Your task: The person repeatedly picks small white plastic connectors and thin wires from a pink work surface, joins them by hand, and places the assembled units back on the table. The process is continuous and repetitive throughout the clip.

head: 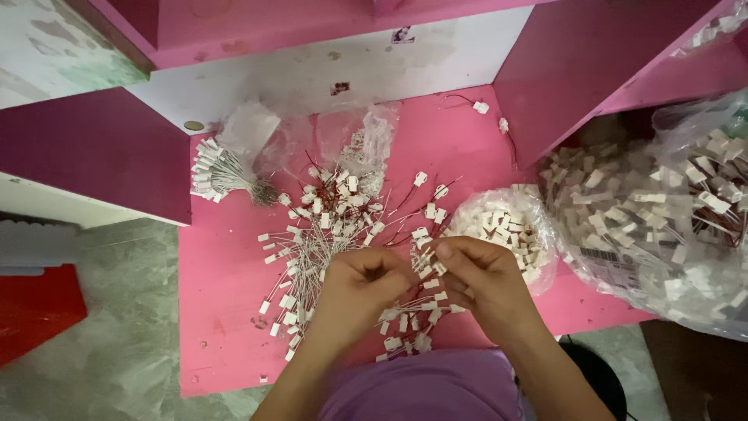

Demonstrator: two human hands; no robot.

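At the far left a red block lies on the grey floor, well clear of the pink table, whose left edge and near left corner carry nothing but a few stray bits. Toward the back left, a tied bundle of wired white clips rests just beside two crumpled clear bags against the white back wall. In the middle, a loose heap of white clips on thin wires spreads across the table — too many and too tangled to count. The left hand is closed, fingertips pinched together over the heap; whether it grips a wire cannot be told. Close beside it, the right hand pinches a small white clip between thumb and fingers, a few wires trailing below. Just behind the right hand sits an open bag of white clips. Farther right, past the pink side panel, one much larger clear bag bulges with the same clips — it crowds the table's right edge.
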